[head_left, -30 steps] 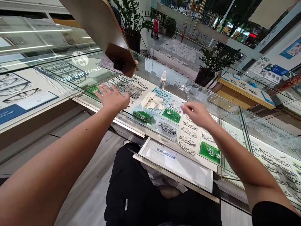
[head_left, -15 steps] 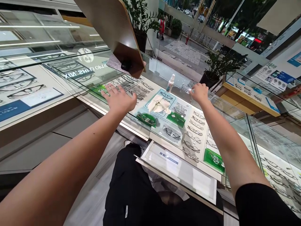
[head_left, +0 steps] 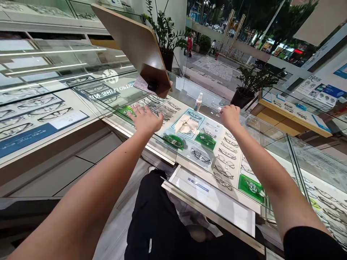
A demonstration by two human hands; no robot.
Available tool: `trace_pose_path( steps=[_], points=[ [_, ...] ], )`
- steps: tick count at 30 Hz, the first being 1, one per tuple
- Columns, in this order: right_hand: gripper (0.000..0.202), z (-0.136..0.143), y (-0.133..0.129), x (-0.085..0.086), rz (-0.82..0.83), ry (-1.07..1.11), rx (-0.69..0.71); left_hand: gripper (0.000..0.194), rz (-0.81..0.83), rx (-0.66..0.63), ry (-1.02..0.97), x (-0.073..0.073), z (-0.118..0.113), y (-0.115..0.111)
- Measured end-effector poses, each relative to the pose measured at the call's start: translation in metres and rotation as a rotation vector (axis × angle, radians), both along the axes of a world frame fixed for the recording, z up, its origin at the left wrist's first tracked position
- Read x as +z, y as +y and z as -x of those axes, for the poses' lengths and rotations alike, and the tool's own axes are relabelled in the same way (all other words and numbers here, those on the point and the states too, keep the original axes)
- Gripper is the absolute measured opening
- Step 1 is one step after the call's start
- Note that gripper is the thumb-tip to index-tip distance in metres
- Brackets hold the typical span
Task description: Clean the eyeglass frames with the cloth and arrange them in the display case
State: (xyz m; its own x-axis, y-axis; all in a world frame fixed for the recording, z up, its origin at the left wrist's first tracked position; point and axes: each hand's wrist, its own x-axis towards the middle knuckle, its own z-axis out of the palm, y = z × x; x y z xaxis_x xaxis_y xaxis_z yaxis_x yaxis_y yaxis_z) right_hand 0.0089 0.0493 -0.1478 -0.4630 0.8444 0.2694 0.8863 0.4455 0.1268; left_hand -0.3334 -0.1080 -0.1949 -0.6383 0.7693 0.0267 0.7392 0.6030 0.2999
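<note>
My left hand (head_left: 148,119) is over the glass countertop (head_left: 162,144), palm down with its fingers spread, and nothing is in it. Beneath it lie rows of eyeglasses and a green display card (head_left: 125,112). My right hand (head_left: 230,116) is at the far side of the counter with its fingers curled in. Whatever those fingers may hold is hidden. Between the hands a crumpled cream cloth (head_left: 186,124) lies on the glass, and a small white spray bottle (head_left: 198,102) stands upright behind it.
A tilted wooden-backed mirror or stand (head_left: 141,47) rises at the back left. Below the counter a shallow white drawer (head_left: 214,198) is pulled out over my lap. Potted plants (head_left: 166,43) stand by the window. More eyeglasses (head_left: 226,155) are displayed under the glass.
The view has shifted slightly, so the counter sits a little lower and farther right. Both hands keep nearly the same places and poses. The cloth and bottle stay where they were.
</note>
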Motion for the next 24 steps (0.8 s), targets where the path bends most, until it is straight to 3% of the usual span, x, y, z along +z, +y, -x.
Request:
trace_pose_path(
  steps=[5, 9, 13, 18, 24],
  points=[
    [0.043, -0.032, -0.09, -0.003, -0.026, -0.08, 0.134, 0.106, 0.005, -0.009, 0.015, -0.001, 0.0, 0.001],
    [0.041, -0.048, -0.135, -0.01, -0.005, -0.106, 0.142, 0.103, 0.025, -0.011, 0.022, 0.0, -0.001, 0.002],
    [0.04, -0.054, -0.158, -0.014, -0.01, -0.072, 0.131, 0.103, 0.042, -0.008, 0.01, 0.003, -0.004, 0.001],
    [0.052, -0.053, -0.181, -0.024, 0.02, -0.11, 0.131, 0.102, 0.037, -0.007, 0.011, 0.005, -0.006, -0.001],
    [0.063, -0.045, -0.183, -0.035, 0.07, -0.142, 0.08, 0.102, 0.017, -0.009, 0.017, 0.001, -0.003, 0.001]
  ],
)
